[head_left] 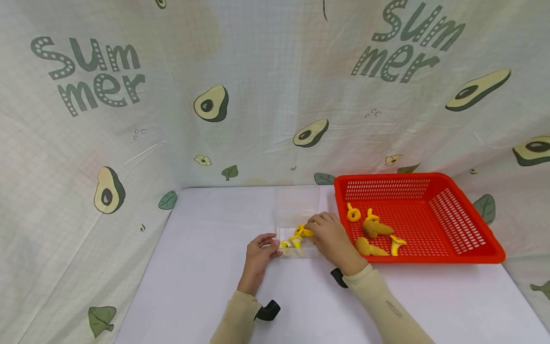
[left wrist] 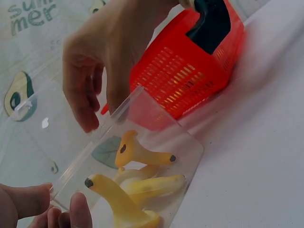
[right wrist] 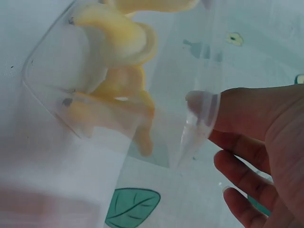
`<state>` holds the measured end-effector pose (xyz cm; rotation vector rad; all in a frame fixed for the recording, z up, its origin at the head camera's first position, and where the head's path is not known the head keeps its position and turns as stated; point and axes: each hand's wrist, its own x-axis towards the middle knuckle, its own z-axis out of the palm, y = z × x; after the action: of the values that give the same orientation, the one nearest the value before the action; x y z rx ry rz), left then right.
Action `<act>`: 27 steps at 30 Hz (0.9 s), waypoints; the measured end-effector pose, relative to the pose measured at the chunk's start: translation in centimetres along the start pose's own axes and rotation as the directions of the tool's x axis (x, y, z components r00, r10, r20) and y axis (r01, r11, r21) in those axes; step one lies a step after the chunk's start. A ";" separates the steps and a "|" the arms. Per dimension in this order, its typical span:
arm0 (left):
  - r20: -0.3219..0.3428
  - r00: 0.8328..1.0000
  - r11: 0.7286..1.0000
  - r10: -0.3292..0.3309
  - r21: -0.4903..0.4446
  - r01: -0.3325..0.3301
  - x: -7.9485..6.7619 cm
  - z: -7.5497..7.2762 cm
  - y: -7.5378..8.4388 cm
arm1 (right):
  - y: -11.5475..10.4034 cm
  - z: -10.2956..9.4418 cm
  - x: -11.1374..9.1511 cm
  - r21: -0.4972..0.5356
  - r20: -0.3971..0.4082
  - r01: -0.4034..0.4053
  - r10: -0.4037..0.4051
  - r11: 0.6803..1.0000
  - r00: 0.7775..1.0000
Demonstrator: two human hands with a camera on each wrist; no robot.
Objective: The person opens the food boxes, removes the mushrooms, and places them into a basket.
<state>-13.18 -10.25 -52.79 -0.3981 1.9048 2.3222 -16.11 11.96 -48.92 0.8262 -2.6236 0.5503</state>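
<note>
Your left hand (head_left: 259, 255) pinches the clear box (head_left: 312, 252); your right hand (head_left: 332, 236), loose, holds nothing by its right edge. Yellow mushrooms (head_left: 295, 241) lie inside it. Hold it still; place them softly.

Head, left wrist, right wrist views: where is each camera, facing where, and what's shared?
Head: on the person's head, facing forward and down at the clear plastic box and red plastic mesh basket; left hand, right hand and beige sleeves show.
Left wrist: on that wrist, facing the box with the basket beyond; part of the left hand and the right hand show.
Right wrist: on that wrist, facing the box and yellow mushroom-shaped pieces; part of the right hand shows.
Both wrist views share box and pieces.
</note>
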 end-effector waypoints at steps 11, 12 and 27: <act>0.003 1.000 1.000 -0.004 -0.002 0.004 -0.1 0.0 0.1 | 0.3 1.5 1.1 -0.076 0.067 0.028 -0.022 0.997 0.998; 0.001 1.000 1.000 -0.006 -0.001 0.006 -0.1 0.0 0.1 | 0.3 1.6 1.2 -0.085 0.077 0.026 -0.019 0.996 0.997; -0.013 1.000 1.000 -0.024 0.015 0.024 0.0 0.1 0.1 | 0.0 2.0 2.5 -0.202 0.201 0.006 0.035 0.979 0.979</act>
<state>-13.26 -10.18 -52.72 -0.4325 1.9112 2.2940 -18.44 9.92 -49.58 0.8383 -2.8136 0.2059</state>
